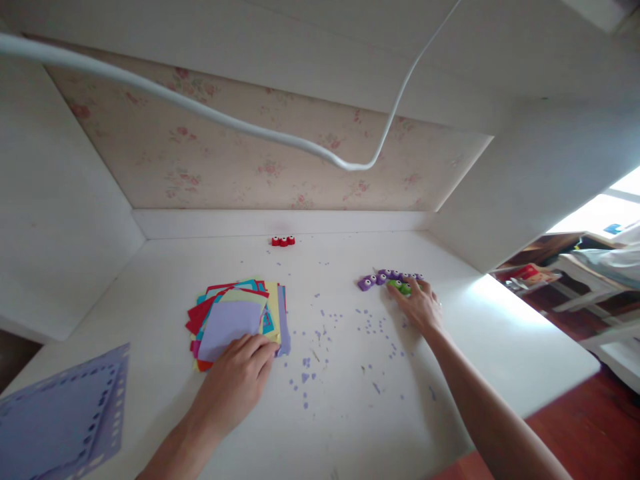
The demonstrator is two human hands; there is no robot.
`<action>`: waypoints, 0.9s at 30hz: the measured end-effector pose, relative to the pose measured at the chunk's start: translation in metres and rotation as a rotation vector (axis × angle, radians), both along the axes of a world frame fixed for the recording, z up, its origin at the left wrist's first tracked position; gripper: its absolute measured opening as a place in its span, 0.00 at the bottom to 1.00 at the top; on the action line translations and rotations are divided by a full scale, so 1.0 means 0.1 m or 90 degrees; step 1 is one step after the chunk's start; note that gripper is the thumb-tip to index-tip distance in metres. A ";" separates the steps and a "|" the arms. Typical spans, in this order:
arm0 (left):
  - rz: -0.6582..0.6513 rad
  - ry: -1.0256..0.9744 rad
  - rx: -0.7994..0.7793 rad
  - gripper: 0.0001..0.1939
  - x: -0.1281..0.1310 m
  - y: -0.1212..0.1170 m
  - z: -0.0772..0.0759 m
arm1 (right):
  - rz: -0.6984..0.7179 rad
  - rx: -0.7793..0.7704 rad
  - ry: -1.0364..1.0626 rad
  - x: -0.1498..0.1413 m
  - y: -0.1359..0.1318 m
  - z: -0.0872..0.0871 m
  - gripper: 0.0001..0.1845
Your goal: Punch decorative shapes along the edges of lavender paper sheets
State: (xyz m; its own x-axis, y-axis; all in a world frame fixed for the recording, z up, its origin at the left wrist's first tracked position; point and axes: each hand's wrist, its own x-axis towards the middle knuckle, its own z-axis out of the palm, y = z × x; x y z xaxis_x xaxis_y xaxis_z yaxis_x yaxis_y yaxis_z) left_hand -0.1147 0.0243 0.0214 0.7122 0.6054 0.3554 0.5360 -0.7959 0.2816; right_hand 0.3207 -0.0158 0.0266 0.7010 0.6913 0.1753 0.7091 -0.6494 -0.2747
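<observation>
On the desk lies an untidy stack of coloured paper sheets, a lilac one on top. My left hand is over its lower right edge, fingers curled together against the paper; the fingertips are partly hidden. At the right, my right hand reaches down onto the green craft punches, thumb and fingers closed around them. Beside and behind these stand several purple craft punches with white round tops. A row of three red craft punches sits near the back wall.
Small lilac paper cutouts are scattered over the middle of the desk. Lilac sheets with punched borders lie at the front left. A white cable hangs across the upper view. Side panels enclose the desk.
</observation>
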 end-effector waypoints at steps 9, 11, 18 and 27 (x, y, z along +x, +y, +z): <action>-0.001 -0.006 0.008 0.12 0.00 0.00 0.02 | 0.022 -0.018 -0.037 0.01 -0.09 -0.09 0.32; -0.002 -0.018 0.018 0.13 0.00 0.00 0.03 | 0.040 -0.023 -0.053 0.03 -0.12 -0.11 0.28; 0.005 -0.013 0.026 0.13 0.02 0.00 0.03 | 0.140 -0.026 -0.114 -0.09 -0.35 -0.18 0.23; 0.008 0.020 -0.017 0.11 0.02 -0.03 0.03 | 0.390 0.016 -0.069 -1.23 -0.42 -0.02 0.18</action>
